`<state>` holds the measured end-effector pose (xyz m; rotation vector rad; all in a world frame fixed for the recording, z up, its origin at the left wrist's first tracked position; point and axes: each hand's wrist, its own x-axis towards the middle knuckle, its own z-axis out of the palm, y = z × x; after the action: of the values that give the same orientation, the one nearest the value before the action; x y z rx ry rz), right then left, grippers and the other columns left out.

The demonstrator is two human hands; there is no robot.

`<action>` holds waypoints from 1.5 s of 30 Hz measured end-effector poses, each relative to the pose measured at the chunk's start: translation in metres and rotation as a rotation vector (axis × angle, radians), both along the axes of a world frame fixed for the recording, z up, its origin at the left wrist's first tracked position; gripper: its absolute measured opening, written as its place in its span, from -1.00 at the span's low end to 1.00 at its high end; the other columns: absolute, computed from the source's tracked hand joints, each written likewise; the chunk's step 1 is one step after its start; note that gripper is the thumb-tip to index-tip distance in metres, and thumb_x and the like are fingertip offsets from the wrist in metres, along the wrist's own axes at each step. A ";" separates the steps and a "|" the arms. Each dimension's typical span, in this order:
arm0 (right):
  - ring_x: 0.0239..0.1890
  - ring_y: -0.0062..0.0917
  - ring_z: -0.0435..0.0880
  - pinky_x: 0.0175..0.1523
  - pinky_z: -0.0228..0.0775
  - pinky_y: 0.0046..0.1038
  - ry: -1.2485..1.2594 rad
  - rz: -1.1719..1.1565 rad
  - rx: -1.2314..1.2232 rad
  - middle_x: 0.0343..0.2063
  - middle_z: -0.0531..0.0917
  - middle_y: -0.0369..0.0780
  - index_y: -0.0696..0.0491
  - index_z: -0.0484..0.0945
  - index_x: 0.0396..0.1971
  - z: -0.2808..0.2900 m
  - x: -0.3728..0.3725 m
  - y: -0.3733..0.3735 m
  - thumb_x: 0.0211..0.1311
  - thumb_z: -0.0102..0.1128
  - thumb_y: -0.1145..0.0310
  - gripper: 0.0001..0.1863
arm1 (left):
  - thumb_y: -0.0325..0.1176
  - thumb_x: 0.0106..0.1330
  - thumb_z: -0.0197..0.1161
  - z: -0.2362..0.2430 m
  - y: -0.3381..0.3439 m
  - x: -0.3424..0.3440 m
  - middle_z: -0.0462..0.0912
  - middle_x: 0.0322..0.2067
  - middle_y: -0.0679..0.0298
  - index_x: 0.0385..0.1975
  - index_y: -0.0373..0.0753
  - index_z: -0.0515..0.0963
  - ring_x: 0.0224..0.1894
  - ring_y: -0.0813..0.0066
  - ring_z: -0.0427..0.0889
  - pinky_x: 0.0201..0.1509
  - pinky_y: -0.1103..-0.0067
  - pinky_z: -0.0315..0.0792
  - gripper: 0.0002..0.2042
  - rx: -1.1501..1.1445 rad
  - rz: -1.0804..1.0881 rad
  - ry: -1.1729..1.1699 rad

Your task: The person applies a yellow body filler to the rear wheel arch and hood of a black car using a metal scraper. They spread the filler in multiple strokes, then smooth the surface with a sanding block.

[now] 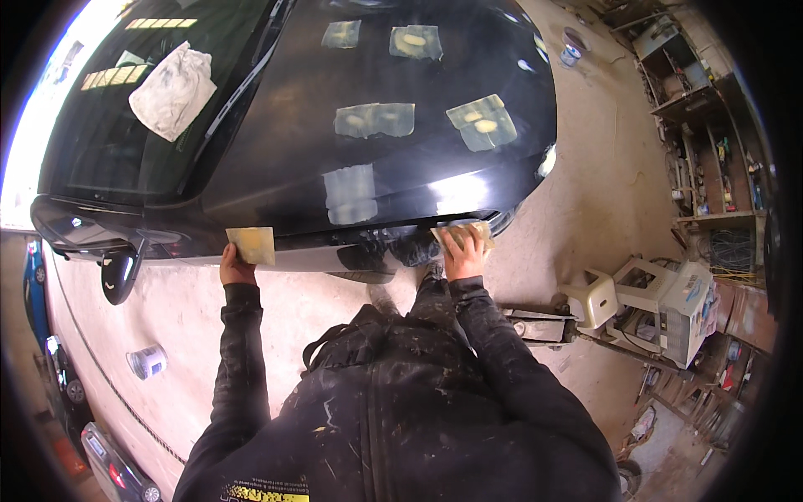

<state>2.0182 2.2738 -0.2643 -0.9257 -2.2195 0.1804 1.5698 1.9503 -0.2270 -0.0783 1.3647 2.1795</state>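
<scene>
My left hand (236, 267) grips a thin, square, yellowish plate (252, 245) by its near left corner, in front of the black car's side by the windscreen base. A deeper yellow smear covers part of the plate. At the car's front corner, near the headlight, my right hand (464, 253) has its fingers bent over a pale tan piece (482, 233). That piece lies against the fender edge, and the fingers partly hide it, so I cannot tell its kind. The black bonnet (284, 125) carries several dull sanded patches (351, 194), some with yellow filler (485, 125).
A crumpled white cloth (173, 90) lies on the windscreen. A tub (147, 361) stands on the floor at left, and another container (571, 52) beyond the car's front. At right are a beige stool (590, 299), a floor jack (539, 326) and cluttered shelves (719, 159).
</scene>
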 end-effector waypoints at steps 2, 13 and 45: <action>0.37 -0.20 0.43 0.30 0.30 0.24 -0.127 -0.071 -0.034 0.13 0.60 -0.34 -0.44 0.71 0.19 0.011 0.002 0.002 0.00 0.44 0.38 -0.34 | -0.25 0.57 0.17 0.001 -0.002 0.000 0.70 0.11 0.22 0.12 -0.17 0.58 0.19 0.16 0.67 0.25 0.14 0.57 -0.75 0.000 0.029 -0.011; 0.31 -0.19 0.44 0.30 0.22 0.30 -0.197 -0.094 -0.037 0.10 0.61 -0.40 -0.45 0.76 0.04 0.011 -0.020 0.012 0.03 0.48 0.26 -0.51 | -0.24 0.57 0.18 -0.011 0.001 0.005 0.69 0.15 0.20 0.14 -0.16 0.57 0.22 0.13 0.66 0.27 0.07 0.56 -0.74 0.010 0.014 -0.015; 0.12 -0.30 0.70 0.25 0.49 -0.10 -0.158 -0.515 -0.574 -0.02 0.81 -0.34 -0.31 0.81 -0.02 -0.039 0.192 -0.020 0.28 0.24 0.30 -0.67 | -0.24 0.58 0.13 0.009 0.064 0.058 0.71 0.06 0.26 0.10 -0.25 0.58 0.16 0.29 0.67 0.29 0.32 0.51 -0.72 0.166 -0.260 -0.023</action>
<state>2.2097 2.2534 -0.3035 -1.8423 -2.0104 0.5308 1.6277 2.0143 -0.2182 0.1292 1.1086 2.0549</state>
